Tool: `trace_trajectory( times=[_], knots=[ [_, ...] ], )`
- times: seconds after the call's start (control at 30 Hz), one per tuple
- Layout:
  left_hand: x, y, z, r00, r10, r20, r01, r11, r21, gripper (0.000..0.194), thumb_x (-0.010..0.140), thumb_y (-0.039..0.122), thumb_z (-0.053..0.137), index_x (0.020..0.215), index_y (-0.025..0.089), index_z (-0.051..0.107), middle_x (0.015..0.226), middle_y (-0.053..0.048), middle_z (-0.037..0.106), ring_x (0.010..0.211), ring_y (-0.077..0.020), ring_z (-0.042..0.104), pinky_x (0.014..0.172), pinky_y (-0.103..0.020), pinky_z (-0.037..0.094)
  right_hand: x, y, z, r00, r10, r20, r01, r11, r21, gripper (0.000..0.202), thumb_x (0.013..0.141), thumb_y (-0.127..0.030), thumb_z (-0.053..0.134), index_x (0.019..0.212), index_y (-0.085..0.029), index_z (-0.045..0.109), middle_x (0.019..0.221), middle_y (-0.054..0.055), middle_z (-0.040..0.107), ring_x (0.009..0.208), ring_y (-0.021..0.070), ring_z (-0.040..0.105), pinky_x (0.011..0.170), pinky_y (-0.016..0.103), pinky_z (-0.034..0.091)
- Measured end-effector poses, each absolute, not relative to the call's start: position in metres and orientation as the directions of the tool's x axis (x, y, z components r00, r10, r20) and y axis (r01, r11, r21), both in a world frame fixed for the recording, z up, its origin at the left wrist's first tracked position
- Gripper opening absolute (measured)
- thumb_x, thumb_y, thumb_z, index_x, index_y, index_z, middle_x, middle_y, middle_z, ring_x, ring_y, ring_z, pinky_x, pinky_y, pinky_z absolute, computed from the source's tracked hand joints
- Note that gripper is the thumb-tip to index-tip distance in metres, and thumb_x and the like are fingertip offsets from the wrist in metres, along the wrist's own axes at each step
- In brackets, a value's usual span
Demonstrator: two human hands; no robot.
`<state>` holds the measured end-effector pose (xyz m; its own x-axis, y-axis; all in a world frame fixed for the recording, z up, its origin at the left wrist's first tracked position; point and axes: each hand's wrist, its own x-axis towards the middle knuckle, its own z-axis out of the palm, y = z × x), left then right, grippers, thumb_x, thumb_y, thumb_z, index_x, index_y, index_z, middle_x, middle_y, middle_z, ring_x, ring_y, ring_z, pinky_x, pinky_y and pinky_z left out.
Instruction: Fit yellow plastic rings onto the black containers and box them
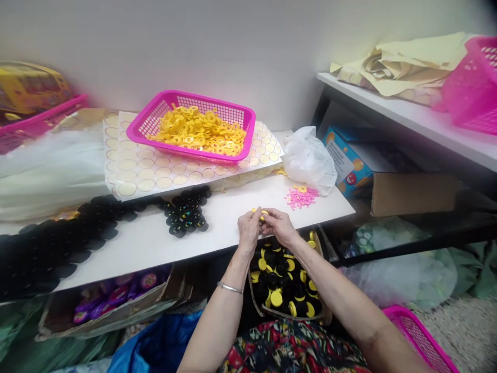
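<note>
My left hand (247, 228) and my right hand (280, 227) meet at the table's front edge. Their fingers are closed together on a small yellow round piece (264, 213); how it is split between the two hands is partly hidden. Just below them stands an open carton of black pieces with yellow round caps (276, 298). Behind my right hand lies a pile of small pink bits (302, 198), with one yellow ring piece on top. To the left of my hands, a cluster of black round pieces (187, 220) sits on the white tabletop (225, 228).
A pink basket (134, 132) of flat yellow ring pieces rests on sheets of round stickers (128, 173). Rows of black pieces (42, 248) line the left. A white plastic bag (310, 160), a blue box (339, 160) and a raised shelf (404, 115) are at right. Purple items (116, 295) fill a lower carton.
</note>
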<state>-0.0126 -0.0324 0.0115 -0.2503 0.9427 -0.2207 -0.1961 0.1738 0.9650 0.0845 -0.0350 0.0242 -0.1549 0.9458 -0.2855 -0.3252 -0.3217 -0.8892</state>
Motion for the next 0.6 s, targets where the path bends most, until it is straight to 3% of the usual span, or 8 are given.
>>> trace_trajectory(
  times=[0.1, 0.17, 0.3, 0.43, 0.5, 0.6],
  knots=[
    [-0.013, -0.031, 0.016, -0.222, 0.949, -0.224, -0.228, 0.173, 0.958, 0.036, 0.065, 0.045, 0.065, 0.055, 0.013, 0.054, 0.040, 0.006, 0.042, 0.035, -0.0051, 0.036, 0.036, -0.018, 0.027, 0.089, -0.040, 0.025, -0.178, 0.963, -0.204, -0.197, -0.239, -0.951, 0.049, 0.065, -0.034, 0.069, 0.110, -0.017, 0.057, 0.065, -0.003, 0.059, 0.047, 0.0078, 0.054, 0.046, 0.022, 0.049],
    [-0.015, -0.029, 0.016, -0.196, 0.954, -0.227, -0.240, 0.178, 0.954, 0.037, 0.066, 0.045, 0.064, 0.052, 0.012, 0.053, 0.038, 0.005, 0.042, 0.034, -0.0051, 0.036, 0.036, -0.018, 0.026, 0.091, -0.040, 0.023, -0.187, 0.970, -0.157, -0.103, -0.178, -0.979, 0.047, 0.067, -0.031, 0.066, 0.111, -0.018, 0.058, 0.073, -0.001, 0.060, 0.050, 0.0086, 0.054, 0.047, 0.023, 0.049],
    [-0.018, -0.026, 0.014, -0.139, 0.971, -0.192, -0.182, 0.166, 0.969, 0.039, 0.067, 0.048, 0.063, 0.054, 0.011, 0.059, 0.039, 0.002, 0.047, 0.036, -0.0063, 0.039, 0.037, -0.019, 0.027, 0.098, -0.036, 0.020, -0.166, 0.986, 0.002, 0.098, 0.018, -0.995, 0.031, 0.071, -0.025, 0.059, 0.101, -0.020, 0.062, 0.093, 0.004, 0.059, 0.061, 0.0110, 0.055, 0.051, 0.024, 0.047],
    [-0.019, -0.028, 0.014, -0.108, 0.978, -0.179, -0.134, 0.164, 0.977, 0.037, 0.063, 0.045, 0.068, 0.054, 0.010, 0.060, 0.039, 0.002, 0.047, 0.037, -0.0059, 0.039, 0.038, -0.019, 0.026, 0.103, -0.033, 0.023, -0.226, 0.954, 0.196, 0.263, 0.253, -0.931, 0.014, 0.072, -0.022, 0.057, 0.083, -0.019, 0.066, 0.086, 0.004, 0.058, 0.079, 0.0153, 0.055, 0.065, 0.025, 0.047],
    [-0.019, -0.029, 0.016, -0.110, 0.979, -0.174, -0.132, 0.159, 0.978, 0.035, 0.063, 0.043, 0.067, 0.054, 0.010, 0.060, 0.040, 0.003, 0.047, 0.038, -0.0056, 0.038, 0.038, -0.019, 0.026, 0.102, -0.033, 0.026, -0.221, 0.962, 0.160, 0.239, 0.212, -0.948, 0.016, 0.070, -0.023, 0.059, 0.084, -0.019, 0.067, 0.086, 0.003, 0.059, 0.073, 0.0136, 0.055, 0.061, 0.024, 0.047],
    [-0.018, -0.030, 0.019, -0.137, 0.976, -0.167, -0.139, 0.148, 0.979, 0.033, 0.064, 0.041, 0.065, 0.054, 0.010, 0.060, 0.041, 0.003, 0.048, 0.039, -0.0054, 0.038, 0.039, -0.019, 0.027, 0.098, -0.035, 0.030, -0.194, 0.980, -0.054, 0.128, -0.029, -0.991, 0.028, 0.068, -0.028, 0.061, 0.094, -0.018, 0.066, 0.071, -0.001, 0.059, 0.051, 0.0090, 0.049, 0.047, 0.022, 0.042]
  ],
)
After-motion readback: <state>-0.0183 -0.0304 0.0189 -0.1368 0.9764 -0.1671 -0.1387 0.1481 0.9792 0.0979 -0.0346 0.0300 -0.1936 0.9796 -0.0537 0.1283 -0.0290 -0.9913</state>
